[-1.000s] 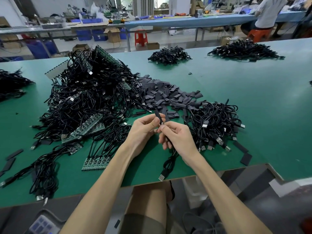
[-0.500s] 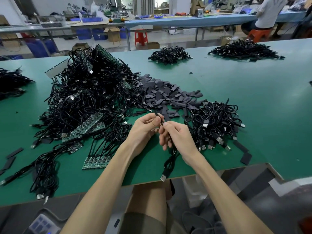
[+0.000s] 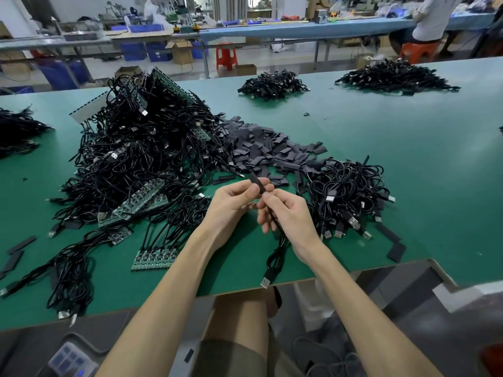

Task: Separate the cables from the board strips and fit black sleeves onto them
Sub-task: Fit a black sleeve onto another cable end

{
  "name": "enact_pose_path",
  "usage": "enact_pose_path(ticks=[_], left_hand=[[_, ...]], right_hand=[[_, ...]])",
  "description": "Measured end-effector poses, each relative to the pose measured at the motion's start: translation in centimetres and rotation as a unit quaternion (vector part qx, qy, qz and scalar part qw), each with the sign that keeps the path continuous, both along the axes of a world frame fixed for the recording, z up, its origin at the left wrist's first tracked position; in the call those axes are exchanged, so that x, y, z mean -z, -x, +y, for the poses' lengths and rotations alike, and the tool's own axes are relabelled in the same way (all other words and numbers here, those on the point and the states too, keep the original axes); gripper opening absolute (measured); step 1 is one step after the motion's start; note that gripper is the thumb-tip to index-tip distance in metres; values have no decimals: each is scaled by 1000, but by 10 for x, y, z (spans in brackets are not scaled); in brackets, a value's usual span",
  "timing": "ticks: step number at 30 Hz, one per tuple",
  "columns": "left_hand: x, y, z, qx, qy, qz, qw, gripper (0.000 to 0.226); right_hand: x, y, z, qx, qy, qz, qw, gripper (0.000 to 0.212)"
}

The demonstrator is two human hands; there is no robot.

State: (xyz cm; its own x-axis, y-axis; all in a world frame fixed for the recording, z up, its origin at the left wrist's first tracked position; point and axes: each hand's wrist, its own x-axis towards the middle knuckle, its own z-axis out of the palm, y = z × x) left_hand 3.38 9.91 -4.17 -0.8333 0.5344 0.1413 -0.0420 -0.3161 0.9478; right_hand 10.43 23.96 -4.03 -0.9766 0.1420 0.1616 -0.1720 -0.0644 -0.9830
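Now the left hand point(image 3: 234, 202) pinches the black sleeve point(image 3: 257, 182) while the right hand point(image 3: 288, 216) grips the cable point(image 3: 276, 254) just below it. The dangling plug point(image 3: 264, 282) has risen slightly, so feeding seems underway above the worktop point(image 3: 408, 159).

I'm looking across a factory assembly floor: a long green bench point(image 3: 408, 172) heaped with cable piles point(image 3: 273, 83), a blue worktable point(image 3: 299, 32) behind, a red stool point(image 3: 226, 54), blue crates point(image 3: 134, 51).

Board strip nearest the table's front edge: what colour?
The board strip is green with dark components, seen best in the head view.
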Motion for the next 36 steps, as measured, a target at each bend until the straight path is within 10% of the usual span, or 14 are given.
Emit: enact_pose_path(ticks=[36], left_hand=[[11, 5, 1, 16, -8, -2, 1000, 40]], right_hand=[[0, -1, 1, -62, -19, -20, 998, 30]])
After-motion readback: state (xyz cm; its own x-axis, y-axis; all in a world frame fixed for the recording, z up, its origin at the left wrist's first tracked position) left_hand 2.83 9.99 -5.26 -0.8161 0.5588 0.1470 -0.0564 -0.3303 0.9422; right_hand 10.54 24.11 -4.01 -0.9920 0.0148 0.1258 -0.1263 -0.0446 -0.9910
